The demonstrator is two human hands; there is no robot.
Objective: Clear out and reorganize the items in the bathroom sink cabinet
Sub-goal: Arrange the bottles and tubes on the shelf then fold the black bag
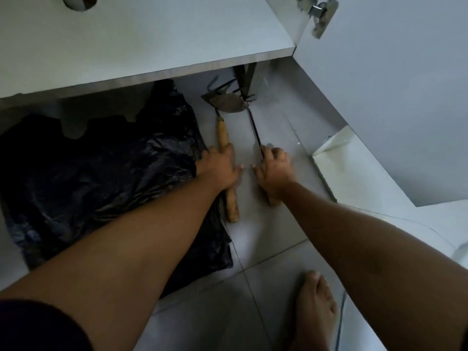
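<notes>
Two garden hand tools with wooden handles lie side by side on the tiled floor below the cabinet shelf. My left hand (pixel 219 168) rests over the wooden handle of the left tool (pixel 223 138), a hoe-and-fork head (pixel 222 98) at its far end. My right hand (pixel 274 171) grips the thin black metal shank of the right tool (pixel 254 127); its wooden handle end (pixel 273 201) pokes out under my wrist. Both tool heads overlap under the shelf edge. A crumpled black plastic bag (pixel 101 173) lies to the left, partly under my left forearm.
The white cabinet shelf (pixel 152 46) overhangs the floor at the top. An open white cabinet door (pixel 392 97) with a metal hinge (pixel 321 13) stands at the right. A pale folded sheet (pixel 339 158) leans beside the door. My bare foot (pixel 314 307) is at bottom right.
</notes>
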